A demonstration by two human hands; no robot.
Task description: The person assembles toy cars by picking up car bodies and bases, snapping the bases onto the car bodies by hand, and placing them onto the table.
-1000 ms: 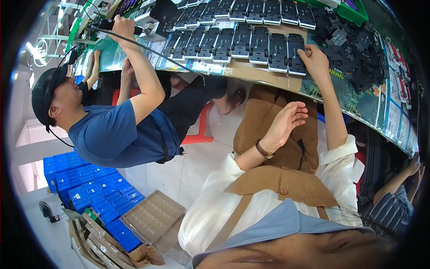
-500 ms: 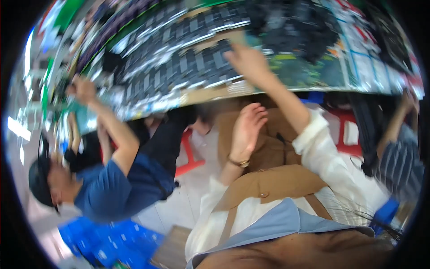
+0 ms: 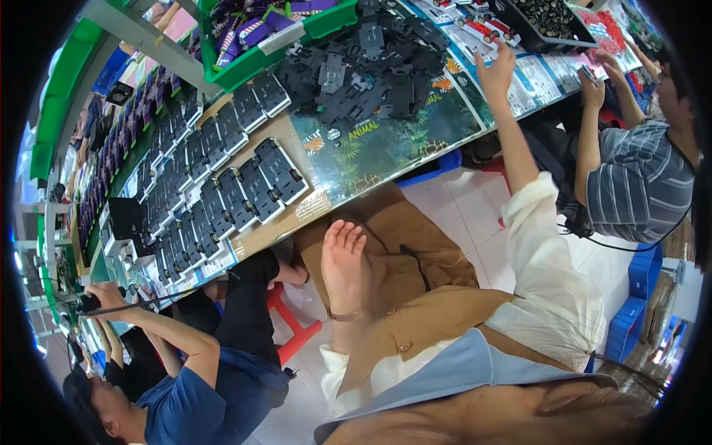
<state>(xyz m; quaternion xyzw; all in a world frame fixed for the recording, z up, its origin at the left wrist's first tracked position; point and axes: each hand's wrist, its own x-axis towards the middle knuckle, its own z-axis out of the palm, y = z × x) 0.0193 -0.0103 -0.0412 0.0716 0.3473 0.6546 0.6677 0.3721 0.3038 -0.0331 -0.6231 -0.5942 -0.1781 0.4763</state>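
My right hand (image 3: 495, 74) reaches over the far right of the table. Its thumb and fingers are apart, close to red-and-white toy car parts (image 3: 482, 31); whether the fingertips touch one I cannot tell. Above my brown apron, near the table's front edge, my left hand (image 3: 343, 259) is raised with its fingers stretched and nothing in it. Black plastic parts (image 3: 363, 70) lie in a loose heap between the hands and the far bin. To the left, black-and-white assembled pieces (image 3: 237, 196) stand in several slanted rows on cardboard.
A green bin (image 3: 326, 26) of purple-and-white parts sits at the back. Beyond the car parts is a black tray (image 3: 545, 22) of small dark pieces. Co-workers sit on either side, one in blue (image 3: 185, 393), one in a striped shirt (image 3: 638, 182). A red stool (image 3: 293, 326) stands below.
The view has swung to the right. My right hand has moved from the rows of black pieces to the red-and-white car parts. My left hand still hovers over my lap.
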